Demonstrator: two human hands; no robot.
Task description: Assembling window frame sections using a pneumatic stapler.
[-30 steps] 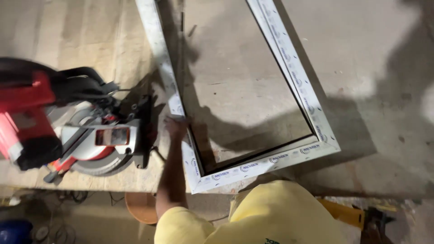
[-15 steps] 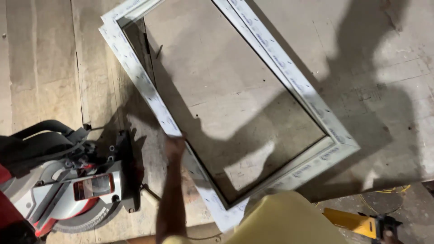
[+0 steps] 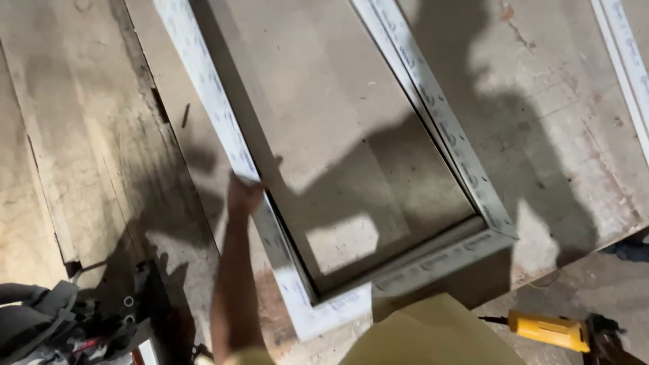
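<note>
A large white plastic window frame (image 3: 443, 135) lies flat on the wooden bench, its near corner towards me. My left hand (image 3: 243, 195) rests on the frame's left rail (image 3: 203, 94), about a third of the way up from the near corner, with the fingers curled over the rail's edge. My forearm runs down to the bottom of the view beside my yellow shirt (image 3: 433, 338). My right hand is out of sight.
A grey and red mitre saw (image 3: 61, 324) sits at the bottom left, close to my arm. A yellow power tool (image 3: 547, 330) lies at the bottom right below the bench edge. Another white profile strip (image 3: 629, 61) lies at the far right.
The view has swung up and right, so the saw has slid to the bottom left corner. My left hand now sits further from the frame's near corner along the left rail.
</note>
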